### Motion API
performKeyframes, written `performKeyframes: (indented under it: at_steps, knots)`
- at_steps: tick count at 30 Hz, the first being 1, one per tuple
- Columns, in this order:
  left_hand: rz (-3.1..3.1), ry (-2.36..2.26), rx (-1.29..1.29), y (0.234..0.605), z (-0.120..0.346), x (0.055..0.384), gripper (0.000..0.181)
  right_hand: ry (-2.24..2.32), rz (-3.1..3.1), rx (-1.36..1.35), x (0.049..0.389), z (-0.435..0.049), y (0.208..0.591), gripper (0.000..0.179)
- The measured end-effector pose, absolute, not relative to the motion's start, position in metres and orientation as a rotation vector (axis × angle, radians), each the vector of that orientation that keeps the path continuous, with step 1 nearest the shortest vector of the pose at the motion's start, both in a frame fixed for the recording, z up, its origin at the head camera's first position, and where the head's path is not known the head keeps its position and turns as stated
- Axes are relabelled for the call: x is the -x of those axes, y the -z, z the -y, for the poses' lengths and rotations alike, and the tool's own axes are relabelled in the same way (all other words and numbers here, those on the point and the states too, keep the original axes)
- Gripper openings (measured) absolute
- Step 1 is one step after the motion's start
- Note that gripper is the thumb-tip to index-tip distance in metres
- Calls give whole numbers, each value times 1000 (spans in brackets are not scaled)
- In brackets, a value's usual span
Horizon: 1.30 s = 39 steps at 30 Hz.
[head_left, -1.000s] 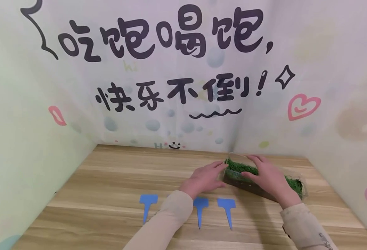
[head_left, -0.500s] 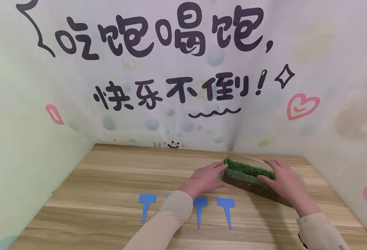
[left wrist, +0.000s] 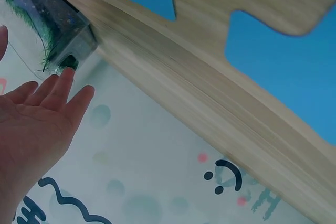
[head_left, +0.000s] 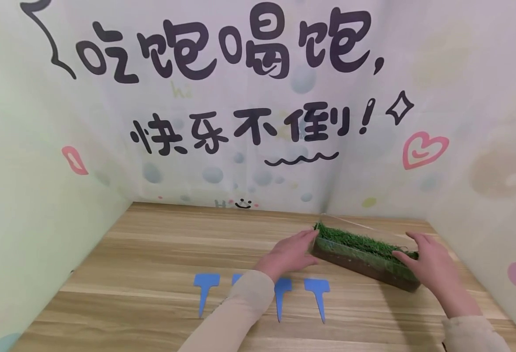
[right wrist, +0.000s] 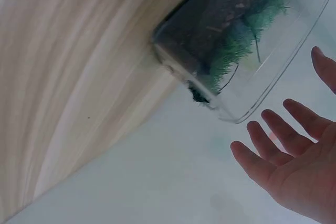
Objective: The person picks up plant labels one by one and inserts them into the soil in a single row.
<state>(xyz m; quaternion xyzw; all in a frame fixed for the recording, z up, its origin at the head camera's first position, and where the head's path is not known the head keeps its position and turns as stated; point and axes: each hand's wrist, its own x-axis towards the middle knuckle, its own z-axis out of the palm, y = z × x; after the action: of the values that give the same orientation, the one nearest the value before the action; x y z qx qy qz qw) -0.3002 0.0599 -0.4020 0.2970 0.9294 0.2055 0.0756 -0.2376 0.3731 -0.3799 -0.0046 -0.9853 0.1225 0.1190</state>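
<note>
A long clear plastic box [head_left: 368, 266] stands slantwise at the back right of the table, with a dark brown layer below and green grass [head_left: 350, 239] on top. My left hand [head_left: 286, 252] lies at its left end, fingers straight; in the left wrist view the fingertips reach that end of the box [left wrist: 79, 38]. At the opposite end is my right hand [head_left: 436, 266], fingers extended and spread. The right wrist view has this hand [right wrist: 302, 161] beside the box's corner [right wrist: 239, 119], apparently just apart from it. Several blue T-shaped plant labels [head_left: 317, 287] lie in front, one mostly behind my left sleeve.
The wood-grain table [head_left: 152, 254] ends at a printed white curtain [head_left: 196, 181] behind the box. Similar pale curtains close off the left and right sides. My left forearm [head_left: 236, 313] crosses over the row of labels.
My right hand has slid right along the box from its middle to its right end, uncovering more grass and front wall. The left hand has stayed at the left end.
</note>
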Motion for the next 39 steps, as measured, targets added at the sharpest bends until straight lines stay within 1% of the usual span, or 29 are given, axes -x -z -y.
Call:
performKeyframes:
  at_steps: [2, 4, 8, 11, 15, 21, 27, 32, 39]
  knots:
    - [-2771, -651, -876, 403, -62, 300, 76, -354, 2865, 38, 235, -378, 383, 74]
    - [-2749, -695, -860, 403, -64, 300, 77, -350, 2878, 87, 234, -381, 384, 78]
    - [-2699, -808, -815, 404, -65, 299, 79, -374, 3021, 226, 232, -388, 382, 98]
    - [-2652, -911, -793, 405, -63, 299, 80, -396, 3109, 287, 234, -390, 379, 106]
    - [-2605, -997, -796, 405, -57, 300, 80, -389, 3105, 283, 236, -389, 378, 100]
    - [-2603, -1036, -785, 405, -46, 300, 74, -391, 3084, 250, 236, -385, 379, 89]
    - [-2649, -1103, -687, 404, -38, 300, 63, -431, 3103, 212, 239, -377, 378, 89]
    - [-2700, -1164, -589, 401, -31, 300, 52, -483, 3084, 150, 243, -368, 380, 86]
    - [-2720, -1288, -418, 399, -15, 301, 51, -614, 3052, 74, 248, -351, 381, 87]
